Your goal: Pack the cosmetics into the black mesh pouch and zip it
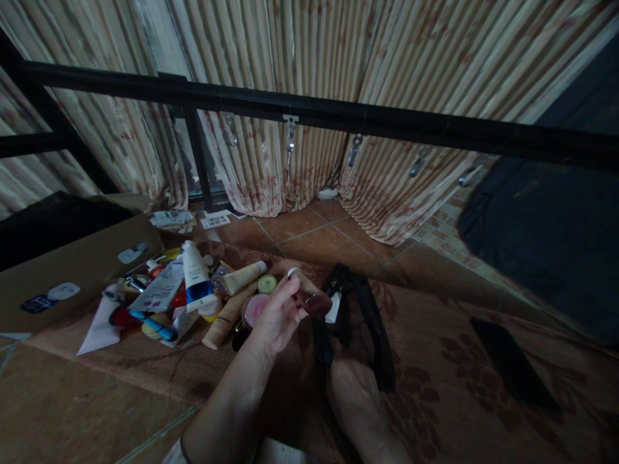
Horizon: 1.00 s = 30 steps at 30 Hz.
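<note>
My left hand (276,319) is closed around a small bottle (315,303) with a dark reddish end and a pale top. It is held tilted, just left of a black fabric bag (376,332) with straps. My right hand (354,394) is closed on the near edge of this bag, its fingertips mostly hidden. A white item (333,308) shows at the bag's opening. To the left of my hands lies a pile of cosmetics, with a white and blue tube (196,277), a beige tube (242,277), a pink round jar (255,309) and a light-blue tube (159,327).
A cardboard box (87,261) with black material on it stands at the left. On the brown patterned mat (430,361) a dark flat phone-like object (515,364) lies at the right. A black metal rail (319,106) crosses in front of striped curtains (309,51). Papers (173,220) lie behind the pile.
</note>
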Motion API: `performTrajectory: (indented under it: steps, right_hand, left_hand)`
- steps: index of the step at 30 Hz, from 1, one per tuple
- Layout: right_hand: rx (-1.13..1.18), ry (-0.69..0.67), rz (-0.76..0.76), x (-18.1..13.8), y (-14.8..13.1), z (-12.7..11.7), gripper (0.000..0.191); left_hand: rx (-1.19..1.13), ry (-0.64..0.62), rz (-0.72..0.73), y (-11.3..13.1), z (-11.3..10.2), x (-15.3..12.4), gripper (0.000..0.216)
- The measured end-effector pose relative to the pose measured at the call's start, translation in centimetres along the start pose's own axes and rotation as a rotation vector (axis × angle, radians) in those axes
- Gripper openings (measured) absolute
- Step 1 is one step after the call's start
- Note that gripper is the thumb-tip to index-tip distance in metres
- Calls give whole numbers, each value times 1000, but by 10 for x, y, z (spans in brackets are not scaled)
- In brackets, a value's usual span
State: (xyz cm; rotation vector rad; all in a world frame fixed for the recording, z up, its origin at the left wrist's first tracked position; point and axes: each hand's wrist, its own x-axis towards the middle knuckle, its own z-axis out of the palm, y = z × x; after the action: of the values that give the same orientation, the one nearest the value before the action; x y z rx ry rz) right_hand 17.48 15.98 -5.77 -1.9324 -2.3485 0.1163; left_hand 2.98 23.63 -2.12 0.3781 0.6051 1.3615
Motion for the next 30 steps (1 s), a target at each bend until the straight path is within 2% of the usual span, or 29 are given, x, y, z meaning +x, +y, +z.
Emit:
performTrajectory:
  steps: [4, 11, 15, 22, 27, 30]
  right_hand:
    - [-5, 20, -10, -1, 2, 3, 37]
    - [13, 51, -27, -1, 11, 23, 40]
    - [-15, 67, -27, -4, 9, 24, 40]
    - [-28, 57, 6, -3, 7, 19, 44]
    - [-13, -44, 13, 5, 9, 21, 45]
    - [-21, -46, 13, 6, 9, 20, 48]
  left_hand:
    - [1, 13, 15, 1, 1, 2, 17]
    - [-68, 72, 10, 4, 4, 3, 14]
    - [-126, 117, 6, 8, 7, 3, 10]
    - [-169, 159, -88, 13, 8, 5, 26]
    - [-230, 190, -115, 15, 6, 6, 33]
    - [-245, 190, -118, 15, 4, 7, 34]
